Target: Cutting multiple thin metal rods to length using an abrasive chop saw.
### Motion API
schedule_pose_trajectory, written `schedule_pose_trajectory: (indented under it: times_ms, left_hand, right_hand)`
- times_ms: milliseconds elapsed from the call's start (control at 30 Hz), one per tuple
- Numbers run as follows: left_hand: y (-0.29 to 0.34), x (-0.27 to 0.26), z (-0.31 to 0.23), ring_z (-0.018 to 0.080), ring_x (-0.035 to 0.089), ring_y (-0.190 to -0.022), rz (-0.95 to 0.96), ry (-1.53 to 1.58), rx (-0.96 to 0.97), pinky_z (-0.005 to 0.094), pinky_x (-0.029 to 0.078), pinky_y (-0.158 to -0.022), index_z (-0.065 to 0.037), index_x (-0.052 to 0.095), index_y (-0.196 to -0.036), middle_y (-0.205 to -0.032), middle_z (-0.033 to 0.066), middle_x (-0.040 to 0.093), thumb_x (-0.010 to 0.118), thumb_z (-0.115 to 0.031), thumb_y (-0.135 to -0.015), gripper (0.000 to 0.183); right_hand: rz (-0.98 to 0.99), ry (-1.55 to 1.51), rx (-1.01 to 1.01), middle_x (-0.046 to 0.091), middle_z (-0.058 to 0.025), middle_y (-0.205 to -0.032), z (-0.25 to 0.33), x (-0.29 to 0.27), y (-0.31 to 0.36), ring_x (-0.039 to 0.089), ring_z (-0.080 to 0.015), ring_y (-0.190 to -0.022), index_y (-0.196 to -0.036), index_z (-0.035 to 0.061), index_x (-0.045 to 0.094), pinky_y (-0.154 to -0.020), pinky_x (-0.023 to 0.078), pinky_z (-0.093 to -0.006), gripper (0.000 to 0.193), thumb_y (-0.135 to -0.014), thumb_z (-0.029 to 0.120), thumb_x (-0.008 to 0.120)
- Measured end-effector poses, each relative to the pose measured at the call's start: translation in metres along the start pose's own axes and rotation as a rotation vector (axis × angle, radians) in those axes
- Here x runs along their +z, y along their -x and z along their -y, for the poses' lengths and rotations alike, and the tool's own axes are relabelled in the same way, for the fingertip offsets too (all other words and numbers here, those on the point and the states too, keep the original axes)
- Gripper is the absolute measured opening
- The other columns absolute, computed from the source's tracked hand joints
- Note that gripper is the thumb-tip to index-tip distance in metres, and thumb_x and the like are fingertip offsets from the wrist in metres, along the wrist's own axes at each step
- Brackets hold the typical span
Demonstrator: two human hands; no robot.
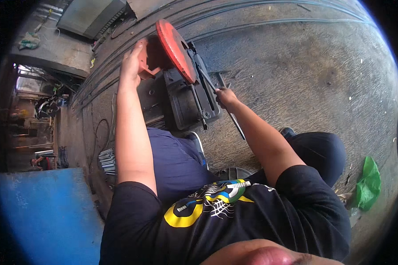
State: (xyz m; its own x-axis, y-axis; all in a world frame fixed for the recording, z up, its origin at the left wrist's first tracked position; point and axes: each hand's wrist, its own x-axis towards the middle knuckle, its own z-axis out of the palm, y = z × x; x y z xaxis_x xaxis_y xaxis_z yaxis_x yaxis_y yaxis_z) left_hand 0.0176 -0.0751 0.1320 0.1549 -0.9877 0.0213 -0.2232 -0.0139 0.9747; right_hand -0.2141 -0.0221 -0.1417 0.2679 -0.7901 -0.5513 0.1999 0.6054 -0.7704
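A cut-off saw with a round red blade guard (pixel 176 48) and a dark metal base (pixel 185 106) stands on the floor in front of me. My left hand (pixel 131 64) grips the red housing (pixel 149 57) at the saw's left side, its fingers partly hidden behind it. On the other side, my right hand (pixel 225 97) is closed round a thin metal rod (pixel 237 125). The rod slants from beside the guard down toward my right knee. A clamp screw bar (pixel 197 100) lies along the base, left of the rod.
Long metal bars (pixel 269 26) run across the floor beyond the saw. A bundle of short metal pieces (pixel 107 161) lies by my left forearm. A blue panel (pixel 48 212) is at lower left, a green plastic bag (pixel 368 185) at right. A grey metal cabinet (pixel 90 17) stands far left.
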Motion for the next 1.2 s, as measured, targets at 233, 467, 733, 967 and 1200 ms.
schedule_pose_trajectory:
  times_ms: [233, 467, 733, 967, 1200]
  left_hand:
    - [-0.003, -0.002, 0.001, 0.0291, 0.054, -0.105, 0.007, 0.008, -0.232, 0.0439, 0.046, -0.088, 0.000, 0.039, -0.132, -0.119, 0.0157, 0.051, 0.055, -0.031, -0.090, 0.054]
    - [-0.005, -0.003, 0.005, 0.0321, 0.051, -0.105, -0.004, -0.019, -0.172, 0.0468, 0.046, -0.086, 0.001, 0.039, -0.129, -0.117, 0.0183, 0.049, 0.055, -0.027, -0.089, 0.051]
    - [0.006, 0.003, -0.001, 0.0352, 0.049, -0.111, 0.001, -0.014, -0.146, 0.0499, 0.046, -0.090, 0.001, 0.034, -0.134, -0.126, 0.0210, 0.044, 0.052, -0.024, -0.091, 0.053]
    - [0.010, 0.010, -0.007, 0.0338, 0.053, -0.107, -0.046, -0.044, -0.138, 0.0464, 0.047, -0.087, 0.003, 0.039, -0.128, -0.121, 0.0206, 0.050, 0.057, -0.022, -0.087, 0.051]
    - [0.009, 0.010, -0.007, 0.0319, 0.051, -0.109, -0.037, -0.118, -0.135, 0.0475, 0.045, -0.088, 0.002, 0.037, -0.131, -0.120, 0.0176, 0.049, 0.050, -0.026, -0.092, 0.050]
  right_hand:
    - [0.179, -0.022, 0.019, 0.049, -0.0047, -0.061, -0.005, 0.008, -0.016, 0.041, -0.0154, -0.044, -0.096, 0.0055, 0.056, -0.040, 0.034, -0.0313, 0.025, -0.095, 0.028, 0.046]
    - [0.098, 0.007, -0.032, 0.052, -0.0050, -0.063, -0.014, 0.009, -0.015, 0.047, -0.0134, -0.048, -0.092, 0.0040, 0.054, -0.042, 0.036, -0.0315, 0.019, -0.092, 0.023, 0.053]
    - [-0.083, 0.308, -0.095, 0.062, -0.0093, -0.076, 0.002, 0.009, 0.002, 0.058, -0.0185, -0.061, -0.097, 0.0035, 0.060, -0.052, 0.046, -0.0360, 0.028, -0.084, 0.028, 0.066]
    - [-0.163, 0.463, -0.148, 0.064, -0.0101, -0.075, 0.001, 0.007, -0.004, 0.062, -0.0212, -0.068, -0.098, 0.0060, 0.064, -0.059, 0.049, -0.0379, 0.029, -0.081, 0.029, 0.070]
    - [-0.114, 0.387, -0.079, 0.063, -0.0078, -0.067, -0.008, 0.002, -0.019, 0.058, -0.0176, -0.053, -0.095, 0.0039, 0.067, -0.051, 0.047, -0.0353, 0.028, -0.084, 0.030, 0.066]
